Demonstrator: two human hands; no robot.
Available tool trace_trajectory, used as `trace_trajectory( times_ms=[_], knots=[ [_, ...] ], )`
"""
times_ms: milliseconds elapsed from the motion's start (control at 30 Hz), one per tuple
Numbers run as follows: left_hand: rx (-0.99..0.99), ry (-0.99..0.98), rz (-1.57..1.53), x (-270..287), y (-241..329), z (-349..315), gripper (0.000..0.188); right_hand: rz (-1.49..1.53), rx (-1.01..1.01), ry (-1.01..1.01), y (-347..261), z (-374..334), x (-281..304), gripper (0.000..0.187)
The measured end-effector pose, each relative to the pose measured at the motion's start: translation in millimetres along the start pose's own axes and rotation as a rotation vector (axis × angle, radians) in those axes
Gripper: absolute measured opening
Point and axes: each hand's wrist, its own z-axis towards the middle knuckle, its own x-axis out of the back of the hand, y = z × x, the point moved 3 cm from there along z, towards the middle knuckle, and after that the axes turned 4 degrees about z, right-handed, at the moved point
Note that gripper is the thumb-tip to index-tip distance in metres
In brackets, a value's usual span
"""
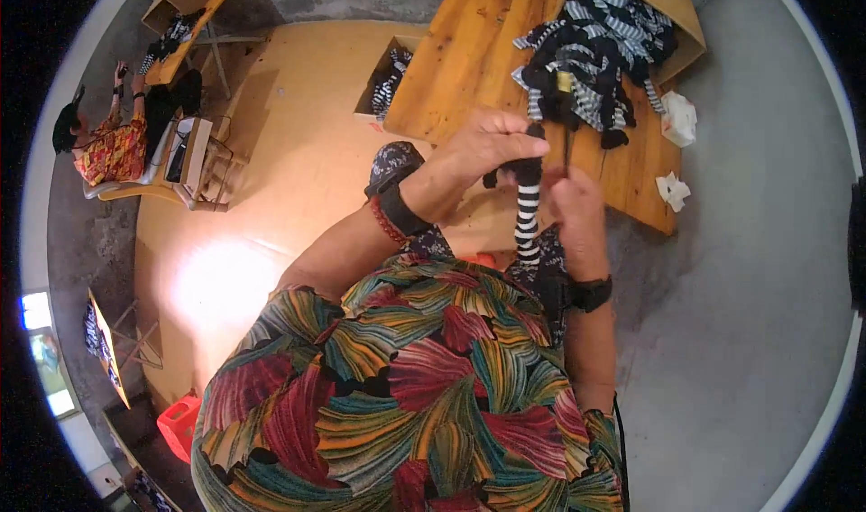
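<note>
My left hand (492,147) pinches a black-and-white striped knit piece (528,219) at its black upper end, between thumb and fingers. The striped tube hangs down from the pinch over my lap; whether it is a sock or part of a glove cannot be told. My right hand (579,219) is curled just right of the tube, its fingers partly smeared by motion. What it grips is hidden. A thin dark upright tool with a yellow band (565,82) rises just above the right hand; whether the two touch is unclear.
A wooden table (460,52) stands ahead, bearing a heap of striped knit pieces (604,38) spilling from a cardboard box (672,7). A white tissue pack (678,119) is at its right edge. Another box (379,88) sits left. A seated person (113,147) works farther left.
</note>
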Motion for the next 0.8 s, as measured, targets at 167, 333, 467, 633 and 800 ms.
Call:
trace_trajectory(
  times_ms=[167,333,467,633,800],
  knots=[
    [0.052,-0.011,-0.099,-3,-8,-4,0.01,0.373,-0.203,-0.057,18,3,-24,0.011],
    [0.047,-0.018,0.064,-2,0,-13,0.009,0.322,-0.243,-0.112,14,-2,-21,0.011],
    [0.066,0.0,-0.065,5,-13,-16,0.009,0.104,-0.293,-0.22,24,-6,-14,0.014],
    [0.005,-0.026,0.073,25,-27,-11,0.009,0.049,-0.324,-0.333,39,-15,-5,0.014],
    [0.05,0.153,0.021,47,-55,-5,0.01,0.077,-0.416,-0.304,40,-26,5,0.018]
  ],
)
